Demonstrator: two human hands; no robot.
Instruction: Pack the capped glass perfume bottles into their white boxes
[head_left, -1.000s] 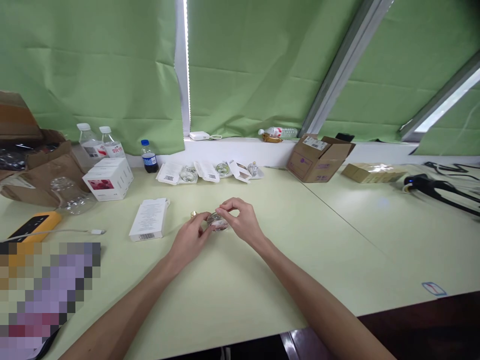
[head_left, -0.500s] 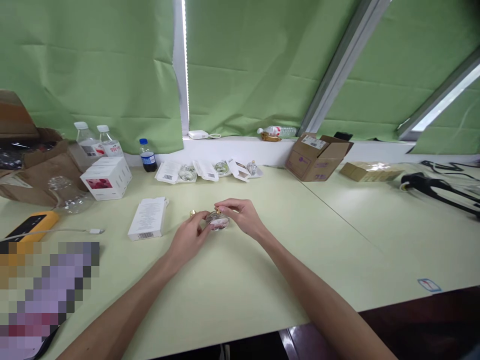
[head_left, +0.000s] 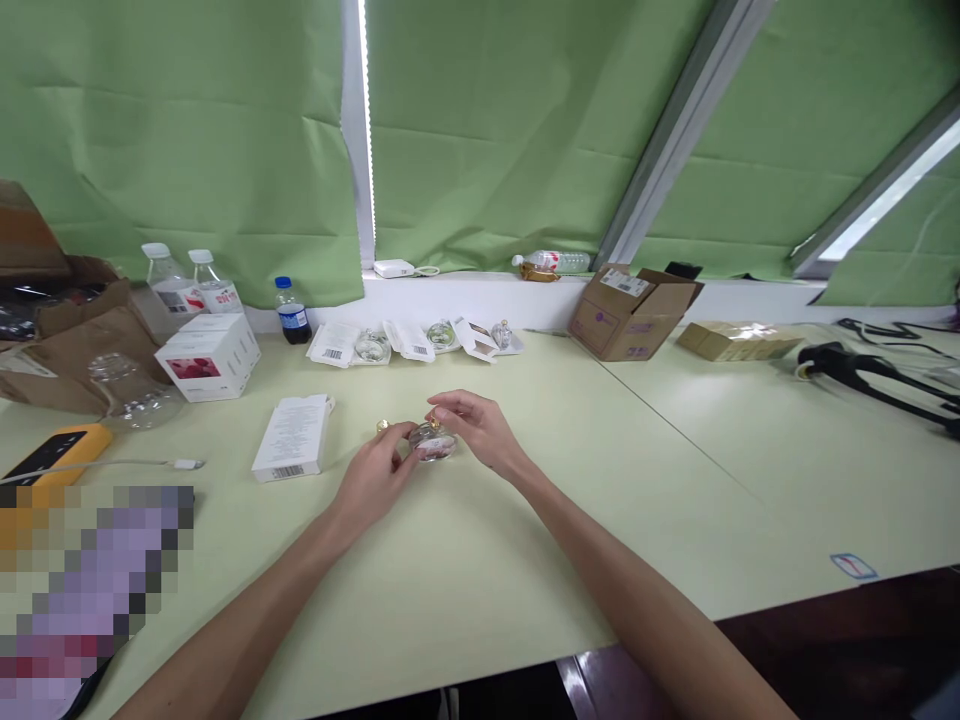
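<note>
Head view: at the centre of the frame, two hands meet over a small, round glass bottle [head_left: 433, 447] that sits on a pale green desk [head_left: 480, 580]. The left hand [head_left: 377, 475] grips the bottle's left side between thumb and fingers. The right hand [head_left: 478, 432] bends over the top of it, thumb and fingers drawn together at the gold neck [head_left: 435, 423]; whether they pinch it or only touch it cannot be told. A small gold cap [head_left: 382, 426] lies just beyond the left hand's fingers, to the left of the bottle.

Left of centre, a white box [head_left: 291, 438] printed with text lies on the desk near the left hand, well apart from the bottle. Toward the left edge are a clear plastic jar [head_left: 135, 398], white cartons [head_left: 214, 360] and a yellow device [head_left: 64, 455] with a white cable [head_left: 184, 464] across it. Behind the hands, at the back of the desk, a row of opened white packages [head_left: 409, 340] lies with round glass bottles [head_left: 370, 346] among them. A blue-capped bottle [head_left: 292, 314] stands to the left of that row, and an open cardboard box [head_left: 630, 318] sits to its right. Green blinds [head_left: 487, 130] fill the upper frame.
</note>
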